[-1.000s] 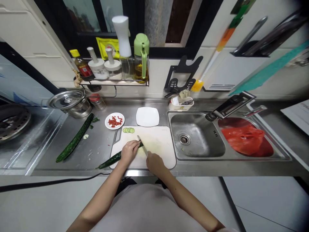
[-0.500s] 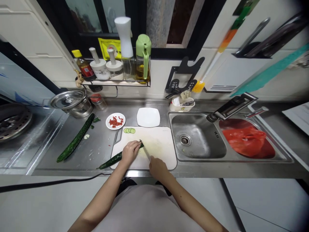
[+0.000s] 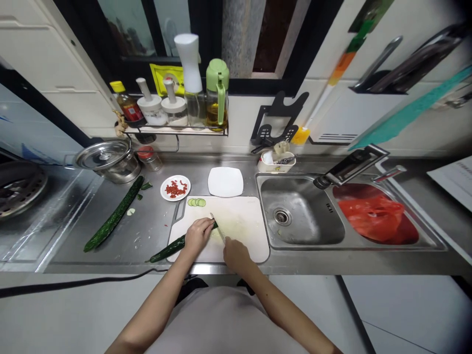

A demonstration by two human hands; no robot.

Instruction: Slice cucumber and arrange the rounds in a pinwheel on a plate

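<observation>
A dark green cucumber lies slantwise over the left part of the white cutting board. My left hand is closed over it near its cut end. In my right hand is a knife, its blade at the cucumber's right end; the handle is hidden in my fingers. Several thin cucumber slices overlap at the board's upper left. Beyond the board are an unfilled white square plate and a round white plate with chopped red pieces.
Left on the steel counter lies a second cucumber, near a lidded pot and a red-lidded jar. A double sink with a red plastic bag is at the right. A shelf of bottles hangs above.
The view has shifted slightly. The knife stands a little steeper against the cucumber's end, and my right hand is a bit nearer to the left one. My left hand keeps its hold.
</observation>
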